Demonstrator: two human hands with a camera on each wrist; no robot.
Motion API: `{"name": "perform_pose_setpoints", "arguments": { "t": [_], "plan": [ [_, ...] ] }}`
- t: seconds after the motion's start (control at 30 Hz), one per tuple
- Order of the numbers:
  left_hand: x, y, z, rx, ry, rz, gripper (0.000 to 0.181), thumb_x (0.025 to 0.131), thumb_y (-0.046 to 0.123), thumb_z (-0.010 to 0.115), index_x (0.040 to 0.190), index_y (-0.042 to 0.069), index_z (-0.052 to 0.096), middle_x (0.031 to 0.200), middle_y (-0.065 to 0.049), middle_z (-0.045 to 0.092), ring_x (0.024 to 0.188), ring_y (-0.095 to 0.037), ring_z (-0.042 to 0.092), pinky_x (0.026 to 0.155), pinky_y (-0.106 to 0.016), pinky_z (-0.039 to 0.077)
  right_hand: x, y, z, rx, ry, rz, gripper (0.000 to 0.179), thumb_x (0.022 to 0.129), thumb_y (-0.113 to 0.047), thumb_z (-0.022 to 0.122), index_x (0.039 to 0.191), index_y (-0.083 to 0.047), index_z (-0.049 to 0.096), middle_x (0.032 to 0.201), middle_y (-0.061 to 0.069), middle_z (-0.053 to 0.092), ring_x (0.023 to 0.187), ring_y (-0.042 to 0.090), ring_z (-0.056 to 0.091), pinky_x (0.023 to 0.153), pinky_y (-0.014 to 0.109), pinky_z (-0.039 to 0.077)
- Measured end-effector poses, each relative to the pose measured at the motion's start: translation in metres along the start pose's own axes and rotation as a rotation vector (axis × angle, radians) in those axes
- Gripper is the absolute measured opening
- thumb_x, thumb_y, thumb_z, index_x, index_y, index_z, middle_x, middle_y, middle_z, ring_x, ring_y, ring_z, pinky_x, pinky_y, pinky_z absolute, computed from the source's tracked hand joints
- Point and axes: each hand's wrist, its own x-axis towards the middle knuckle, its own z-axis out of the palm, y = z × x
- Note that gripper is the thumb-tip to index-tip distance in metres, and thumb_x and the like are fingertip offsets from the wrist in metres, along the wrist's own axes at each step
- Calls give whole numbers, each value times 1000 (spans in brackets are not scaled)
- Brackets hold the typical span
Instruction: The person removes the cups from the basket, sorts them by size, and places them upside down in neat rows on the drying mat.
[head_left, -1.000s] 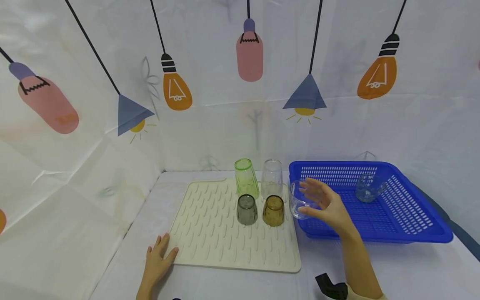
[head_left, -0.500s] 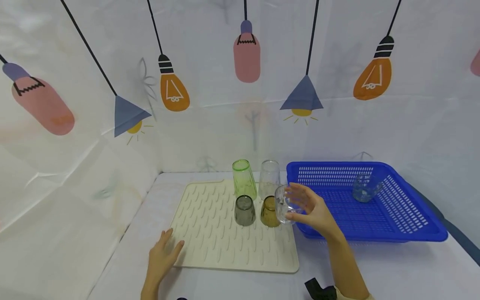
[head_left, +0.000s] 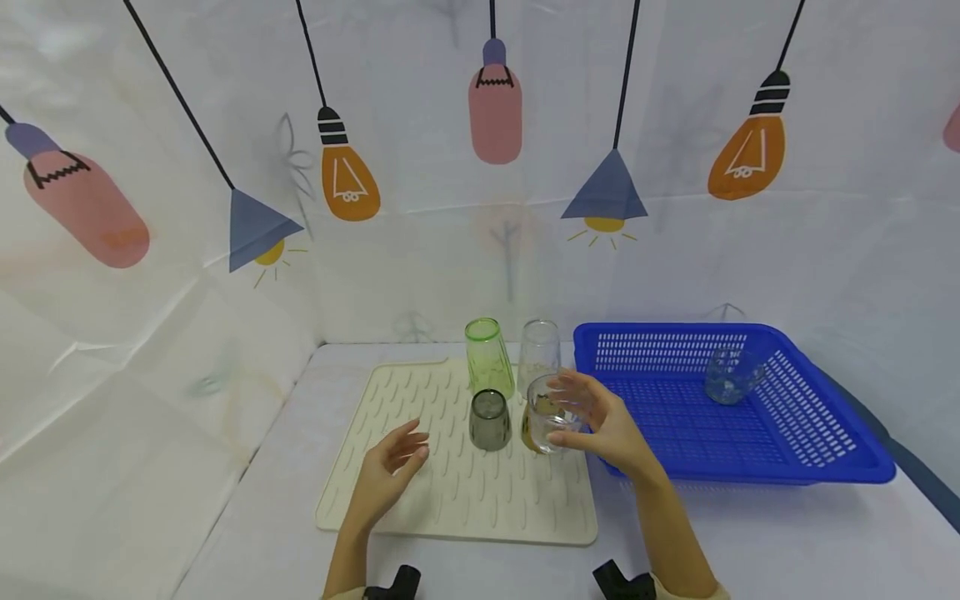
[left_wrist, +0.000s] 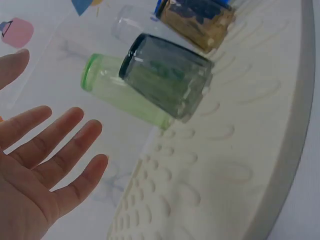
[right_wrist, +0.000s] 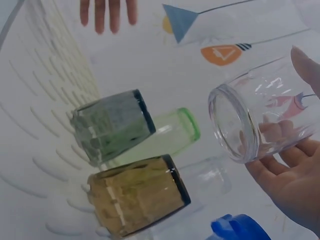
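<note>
My right hand [head_left: 609, 427] grips a clear glass [right_wrist: 270, 110] between thumb and fingers, raised over the right part of the cream ridged mat [head_left: 465, 504]. In the head view it overlaps the amber glass [right_wrist: 140, 197], which stands on the mat. Left of that is a smoky grey glass [head_left: 491, 422]. Behind them stand a tall green glass [head_left: 489, 360] and a tall clear glass [head_left: 540, 354]. Above the mat's left part, my left hand [head_left: 392, 475] holds nothing, its fingers apart and slightly bent in the left wrist view.
A blue plastic basket [head_left: 776, 473] stands right of the mat, with a clear glass mug [head_left: 731, 379] inside it. White cloth [head_left: 247, 533] covers the table. A white sheet printed with lamps hangs behind and at the left.
My right hand has carried the clear glass leftward from the basket's edge to over the mat. My left hand has left the mat's left edge and moved right and up.
</note>
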Motion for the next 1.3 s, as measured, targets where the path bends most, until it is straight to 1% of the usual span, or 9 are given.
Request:
{"name": "perform_pose_setpoints", "arguments": {
  "t": [0.17, 0.27, 0.4, 0.5, 0.63, 0.77, 0.93, 1.13, 1.3],
  "plan": [
    [13, 18, 18, -73, -89, 55, 45, 88, 3, 63, 131, -2, 51, 113, -19, 65, 100, -25, 64, 87, -29, 52, 4, 0, 7, -13, -11, 29, 75, 71, 5, 77, 135, 8, 38, 127, 30, 51, 116, 28, 55, 96, 26, 46],
    [20, 29, 27, -120, -139, 111, 45, 89, 3, 61, 132, -2, 49, 114, -23, 62, 102, -28, 63, 87, -31, 52, 6, -1, 11, -14, -12, 21, 73, 71, 5, 77, 134, 7, 40, 126, 29, 53, 114, 35, 55, 95, 28, 48],
    [29, 39, 40, -169, -191, 191, 45, 90, 2, 59, 133, -4, 47, 115, -27, 60, 102, -37, 61, 86, -34, 53, 9, -1, 17, 2, -20, -11, 72, 71, 6, 77, 133, 8, 40, 124, 33, 52, 112, 30, 58, 95, 30, 48],
    [35, 46, 49, -198, -222, 237, 46, 90, 1, 58, 133, -7, 44, 117, -28, 58, 103, -42, 59, 86, -36, 53, 11, -1, 22, 23, -24, -15, 72, 71, 6, 77, 132, 10, 39, 124, 35, 50, 112, 27, 58, 96, 33, 48],
    [39, 54, 59, -224, -247, 249, 48, 91, 4, 59, 134, -7, 42, 120, -27, 56, 105, -43, 58, 87, -36, 53, 12, 0, 27, 42, -20, 8, 73, 72, 4, 77, 134, 8, 38, 126, 35, 49, 115, 38, 54, 97, 44, 46],
    [42, 62, 66, -224, -260, 246, 52, 91, 14, 62, 136, -5, 42, 122, -25, 56, 106, -38, 58, 87, -36, 52, 13, -1, 30, 45, -18, 27, 74, 73, 3, 77, 136, 4, 38, 129, 32, 49, 115, 49, 50, 95, 50, 45],
    [45, 68, 74, -215, -265, 258, 61, 89, 25, 66, 137, -4, 41, 123, -25, 56, 109, -39, 56, 87, -36, 52, 15, -3, 33, 40, -27, 20, 73, 74, 3, 76, 136, 5, 38, 130, 30, 49, 117, 45, 50, 95, 53, 44],
    [45, 76, 82, -116, -212, 229, 73, 82, 34, 72, 140, 3, 40, 125, -17, 58, 113, -30, 57, 87, -41, 50, 14, -3, 38, 7, 10, 1, 73, 72, 7, 75, 134, 9, 38, 127, 28, 51, 116, 44, 51, 94, 52, 45],
    [46, 79, 88, -73, -171, 197, 77, 77, 29, 77, 138, 2, 41, 123, -15, 59, 112, -29, 57, 87, -44, 50, 14, -1, 44, -44, 54, -1, 73, 68, 9, 76, 132, 9, 40, 127, 28, 52, 115, 45, 51, 90, 49, 49]
  ]
}}
